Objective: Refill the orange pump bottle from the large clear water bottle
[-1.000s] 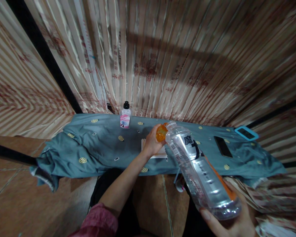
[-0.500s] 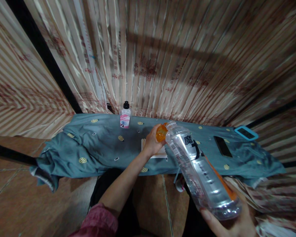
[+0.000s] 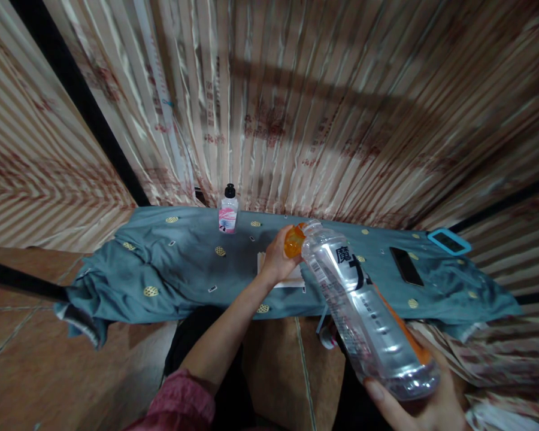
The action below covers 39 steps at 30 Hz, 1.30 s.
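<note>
My left hand is closed around a small translucent orange cap, which sits right by the mouth of a large clear plastic bottle. Whether cap and mouth touch I cannot tell. The bottle is tilted, its neck pointing up and left, and it has dark lettering and an orange band. My right hand grips it near the base, thumb on the near side. Below my left hand, partly hidden, a white paper-like pad lies on the green cloth with yellow pineapple prints.
A small bottle with a black cap and pink label stands at the back of the cloth. To the right lie a black phone and a blue-framed device. Striped curtains hang close behind, with dark poles at the sides.
</note>
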{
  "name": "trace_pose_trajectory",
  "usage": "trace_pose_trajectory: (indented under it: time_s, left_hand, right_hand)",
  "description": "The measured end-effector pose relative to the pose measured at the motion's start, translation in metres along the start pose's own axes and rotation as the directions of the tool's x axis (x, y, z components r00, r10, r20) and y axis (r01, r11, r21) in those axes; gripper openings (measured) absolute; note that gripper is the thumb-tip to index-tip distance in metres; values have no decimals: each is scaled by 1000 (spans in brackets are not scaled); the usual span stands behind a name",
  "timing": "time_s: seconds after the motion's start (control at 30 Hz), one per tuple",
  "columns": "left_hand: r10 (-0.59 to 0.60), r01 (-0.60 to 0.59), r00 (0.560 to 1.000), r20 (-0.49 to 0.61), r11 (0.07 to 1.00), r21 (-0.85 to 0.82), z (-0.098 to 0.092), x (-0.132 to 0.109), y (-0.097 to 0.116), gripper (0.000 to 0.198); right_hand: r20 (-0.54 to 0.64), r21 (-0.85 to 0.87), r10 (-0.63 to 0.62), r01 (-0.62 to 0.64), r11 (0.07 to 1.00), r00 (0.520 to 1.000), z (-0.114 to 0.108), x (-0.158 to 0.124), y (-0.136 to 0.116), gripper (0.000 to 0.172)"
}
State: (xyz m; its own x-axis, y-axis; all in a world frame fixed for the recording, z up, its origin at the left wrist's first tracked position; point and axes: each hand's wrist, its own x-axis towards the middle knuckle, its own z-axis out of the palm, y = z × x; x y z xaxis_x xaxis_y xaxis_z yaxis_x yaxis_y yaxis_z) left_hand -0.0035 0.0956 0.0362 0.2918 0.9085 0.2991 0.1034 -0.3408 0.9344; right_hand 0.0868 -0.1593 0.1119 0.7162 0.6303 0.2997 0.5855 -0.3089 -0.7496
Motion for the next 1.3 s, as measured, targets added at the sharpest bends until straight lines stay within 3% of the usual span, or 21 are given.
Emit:
trace_pose_trajectory:
  time_s: [0.27, 0.73, 1.3]
  left_hand:
    - [-2, 2, 1000, -1, 1000, -12, 2, 0, -2, 70]
    - [-1, 1, 1000, 1, 1000, 19, 0, 1, 1, 68]
    - [-5, 5, 1000, -17, 1000, -17, 1, 1, -1, 69]
  right_hand:
    - [-21, 5, 13, -13, 1000, 1000, 1, -1, 2, 80]
    - [-15, -3, 51, -51, 999, 999, 1, -2, -6, 88]
    - [-8, 11, 28, -28, 1000, 1000, 1, -1, 6, 79]
